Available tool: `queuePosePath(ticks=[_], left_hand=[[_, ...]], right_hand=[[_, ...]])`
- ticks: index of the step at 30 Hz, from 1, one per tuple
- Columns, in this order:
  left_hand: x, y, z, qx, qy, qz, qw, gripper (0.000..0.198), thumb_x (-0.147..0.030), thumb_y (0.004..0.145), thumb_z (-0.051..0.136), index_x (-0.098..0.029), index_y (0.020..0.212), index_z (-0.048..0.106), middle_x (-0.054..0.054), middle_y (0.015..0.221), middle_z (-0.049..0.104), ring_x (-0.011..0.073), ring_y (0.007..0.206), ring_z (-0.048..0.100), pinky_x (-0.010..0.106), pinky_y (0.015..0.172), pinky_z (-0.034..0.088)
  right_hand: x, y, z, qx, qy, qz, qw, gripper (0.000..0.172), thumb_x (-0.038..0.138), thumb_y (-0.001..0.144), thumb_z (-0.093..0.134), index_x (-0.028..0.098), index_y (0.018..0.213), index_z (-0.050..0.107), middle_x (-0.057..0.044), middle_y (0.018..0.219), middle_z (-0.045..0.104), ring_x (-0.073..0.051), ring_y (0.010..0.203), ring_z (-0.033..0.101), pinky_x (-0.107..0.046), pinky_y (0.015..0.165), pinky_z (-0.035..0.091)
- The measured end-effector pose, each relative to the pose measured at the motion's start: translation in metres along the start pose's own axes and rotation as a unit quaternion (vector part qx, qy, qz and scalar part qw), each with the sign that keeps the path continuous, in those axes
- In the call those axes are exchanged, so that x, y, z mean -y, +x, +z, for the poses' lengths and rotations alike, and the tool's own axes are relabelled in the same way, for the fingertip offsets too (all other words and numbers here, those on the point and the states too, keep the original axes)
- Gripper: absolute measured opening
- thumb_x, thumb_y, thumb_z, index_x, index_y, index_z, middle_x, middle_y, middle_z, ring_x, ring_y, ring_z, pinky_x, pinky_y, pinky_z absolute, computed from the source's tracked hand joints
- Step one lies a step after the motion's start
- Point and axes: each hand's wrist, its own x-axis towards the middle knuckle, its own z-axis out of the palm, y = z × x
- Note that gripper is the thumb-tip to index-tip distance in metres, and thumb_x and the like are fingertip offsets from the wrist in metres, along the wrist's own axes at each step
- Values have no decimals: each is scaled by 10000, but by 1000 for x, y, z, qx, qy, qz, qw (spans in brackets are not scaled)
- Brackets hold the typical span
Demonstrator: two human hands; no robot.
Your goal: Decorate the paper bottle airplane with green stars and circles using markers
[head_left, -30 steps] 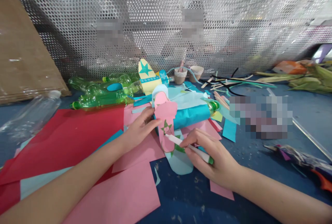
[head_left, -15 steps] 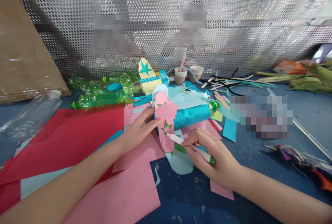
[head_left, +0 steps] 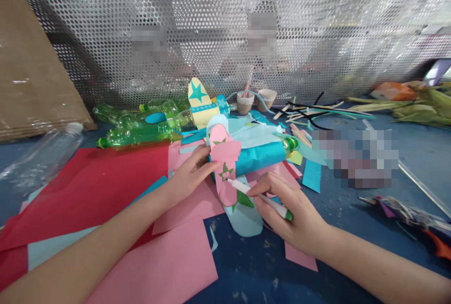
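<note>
A bottle wrapped in teal paper (head_left: 260, 156) lies on the blue table, with a pink paper wing (head_left: 224, 163) across it bearing green stars. My left hand (head_left: 190, 172) presses its curled fingers against the wing's left edge and the bottle. My right hand (head_left: 287, 212) is closed round a white marker with a green cap (head_left: 260, 197); its tip touches the pink wing just below a green star. A pale blue wing (head_left: 246, 217) sticks out from under the pink one.
Red (head_left: 95, 182) and pink (head_left: 165, 266) paper sheets cover the left of the table. Green plastic bottles (head_left: 137, 132) and a yellow paper-winged bottle (head_left: 199, 104) lie behind. A clear bottle (head_left: 42, 158) is at left, sticks (head_left: 310, 111) and paper cups (head_left: 244, 102) at the back, cardboard (head_left: 31, 69) far left.
The marker tip has crept slightly up and to the right along the pink wing, and my right hand shifted with it. My left hand has stayed put.
</note>
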Motion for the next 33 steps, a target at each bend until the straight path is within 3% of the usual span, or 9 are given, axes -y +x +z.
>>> queuePosePath(ticks=[33], left_hand=[[-1,-2,0,0,1,-2,1000,207,-376,868,528,-203,951,602,41,967,622,242,965,574,376,869,470]], right_hand=[[0,0,0,10,4,6,1000,144,108,910,474,226,914,556,-20,747,651,-165,658,601,-290,586,500]])
